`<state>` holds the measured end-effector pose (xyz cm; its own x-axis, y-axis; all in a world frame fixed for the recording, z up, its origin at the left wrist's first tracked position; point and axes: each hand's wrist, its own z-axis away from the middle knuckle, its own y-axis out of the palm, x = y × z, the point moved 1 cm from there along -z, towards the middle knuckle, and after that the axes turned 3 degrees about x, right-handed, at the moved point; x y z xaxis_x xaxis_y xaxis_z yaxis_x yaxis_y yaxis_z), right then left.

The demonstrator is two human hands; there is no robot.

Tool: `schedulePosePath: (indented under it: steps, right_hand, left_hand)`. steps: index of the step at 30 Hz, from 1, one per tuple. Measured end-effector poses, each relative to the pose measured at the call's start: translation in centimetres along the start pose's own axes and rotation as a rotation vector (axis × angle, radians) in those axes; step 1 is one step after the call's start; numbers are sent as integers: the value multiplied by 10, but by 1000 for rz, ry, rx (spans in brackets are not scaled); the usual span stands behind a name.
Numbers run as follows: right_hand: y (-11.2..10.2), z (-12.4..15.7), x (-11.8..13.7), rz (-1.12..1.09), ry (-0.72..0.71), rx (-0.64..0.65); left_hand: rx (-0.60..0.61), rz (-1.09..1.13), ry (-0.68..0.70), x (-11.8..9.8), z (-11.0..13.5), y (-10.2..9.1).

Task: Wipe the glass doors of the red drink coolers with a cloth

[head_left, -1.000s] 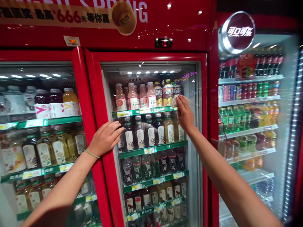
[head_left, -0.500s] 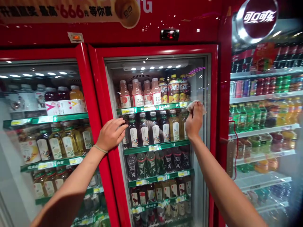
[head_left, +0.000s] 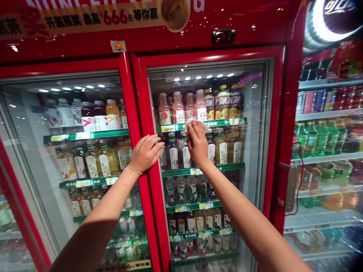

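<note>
My right hand [head_left: 199, 145] presses a pale wiping cloth [head_left: 203, 127] flat against the glass door [head_left: 255, 121] of a red drinks fridge. The cloth shows only around the fingertips; the palm side of the hand is hidden. Fingers extended, my left hand [head_left: 146, 153] rests on the red door frame [head_left: 154, 185] at the left edge of this glass, with an elastic band around the wrist. Behind the glass, pink-capped juice bottles [head_left: 178, 107] and dark tea bottles [head_left: 172, 153] stand in rows on green-edged shelves.
A second glass door [head_left: 34, 113] with more bottles lies to the left. At the right stands an open-looking cooler with green bottles [head_left: 321, 136] and a red cord [head_left: 301, 181] beside a handle-like plate [head_left: 290, 189]. A small digital display [head_left: 223, 36] sits above the door.
My right hand has slid the cloth leftward across the glass, from near the right edge to the middle. My left hand stays on the frame; the view has shifted left.
</note>
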<state>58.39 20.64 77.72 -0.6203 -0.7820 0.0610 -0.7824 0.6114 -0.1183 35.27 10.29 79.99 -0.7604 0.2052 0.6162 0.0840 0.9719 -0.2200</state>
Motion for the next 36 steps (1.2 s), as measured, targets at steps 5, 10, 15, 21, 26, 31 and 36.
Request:
schedulePosePath:
  steps: [5,10,15,21,26,31,36]
  right_hand:
    - [33,-5,47,-24,-106,88]
    - [54,-3,76,-31,-189,183]
    - [47,3,62,-18,-373,250]
    - [14,6,12,53,-435,224]
    - [-23,5,-33,112,-369,143]
    - [-60,3,-78,139,-314,92]
    - [-101,4,-130,187,-268,29]
  left_hand:
    - [37,21,4,10,15,-18]
    - [42,-30,11,15,28,-32]
    - [58,-29,-12,8,27,-29]
    - [28,-4,45,-11,12,-16]
    - [41,3,69,-20,1,-3]
    - [52,0,55,-28,-8,11]
    - [53,-46,38,-38,-16,24]
